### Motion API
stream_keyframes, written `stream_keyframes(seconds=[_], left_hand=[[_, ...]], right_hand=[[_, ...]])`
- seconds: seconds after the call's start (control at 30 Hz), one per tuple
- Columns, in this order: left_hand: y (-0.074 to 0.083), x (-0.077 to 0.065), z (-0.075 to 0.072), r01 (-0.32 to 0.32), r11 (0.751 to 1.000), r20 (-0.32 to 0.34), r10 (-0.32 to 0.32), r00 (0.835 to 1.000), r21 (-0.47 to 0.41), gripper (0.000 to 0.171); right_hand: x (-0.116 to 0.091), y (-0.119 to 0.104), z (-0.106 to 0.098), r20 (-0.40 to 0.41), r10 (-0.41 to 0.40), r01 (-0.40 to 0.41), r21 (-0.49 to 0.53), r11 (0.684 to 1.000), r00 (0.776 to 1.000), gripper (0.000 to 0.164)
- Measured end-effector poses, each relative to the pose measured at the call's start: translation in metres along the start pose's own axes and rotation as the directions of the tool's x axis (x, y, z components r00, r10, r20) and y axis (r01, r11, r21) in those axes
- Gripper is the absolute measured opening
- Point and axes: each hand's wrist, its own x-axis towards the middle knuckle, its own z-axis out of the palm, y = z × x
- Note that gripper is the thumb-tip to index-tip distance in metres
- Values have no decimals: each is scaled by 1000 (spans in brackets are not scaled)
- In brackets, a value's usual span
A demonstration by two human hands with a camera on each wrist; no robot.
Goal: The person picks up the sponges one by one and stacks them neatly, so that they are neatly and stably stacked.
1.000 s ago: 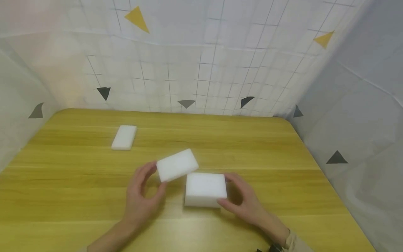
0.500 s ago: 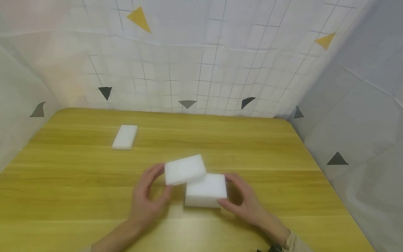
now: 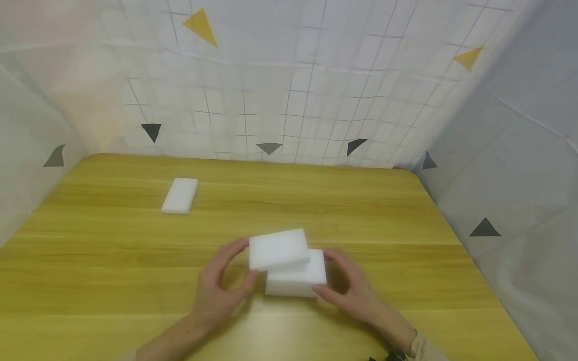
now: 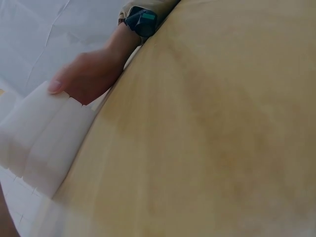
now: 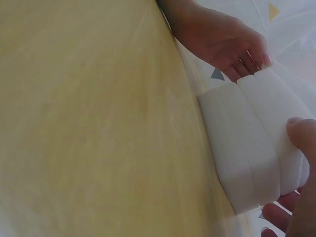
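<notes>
In the head view my left hand (image 3: 217, 293) pinches a white sponge (image 3: 277, 249) by its left end, thumb on the near side and fingers on the far side. That sponge is slightly turned and overlaps the top of a stack of white sponges (image 3: 291, 287); whether it touches the top is hard to tell. My right hand (image 3: 352, 288) grips the stack at its right end, thumb in front and fingers behind. Seam lines between layers show on the stack (image 5: 237, 143) in the right wrist view. The left hand's palm hides part of the table beneath it.
Another white sponge (image 3: 180, 196) lies flat by itself at the back left of the wooden table (image 3: 361, 200). A white grid-patterned cloth (image 3: 271, 100) hangs behind the table's far edge, with grey cloth (image 3: 519, 165) along the right side.
My left hand has carried its sponge rightward and a little nearer, from beside the stack to over its top, turning it closer to the stack's line. The right hand has stayed in place.
</notes>
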Motion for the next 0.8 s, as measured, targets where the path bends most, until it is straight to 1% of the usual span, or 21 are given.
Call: stream_keyframes(seconds=[0.1,0.2,0.4,0.57,0.8], left_hand=[[2,0,3,-1,1000,11,1,1000,-17,61],[2,-1,7,-2,1000,17,3,1000,-12,61],[1,-1,13,-44,999,14,44,999,11,60],[3,1,16,-54,998,5,54,999,11,60],[4,7,22,-122,992,-3,122,993,25,56]], right_hand=[[0,0,0,-1,-6,6,-1,1000,1000,66],[1,-1,0,-2,-10,10,-1,1000,1000,67],[2,-3,1,-2,-20,20,7,1000,1000,67],[2,-2,1,-8,-31,31,16,999,999,67],[1,0,1,-13,-38,38,20,999,999,68]])
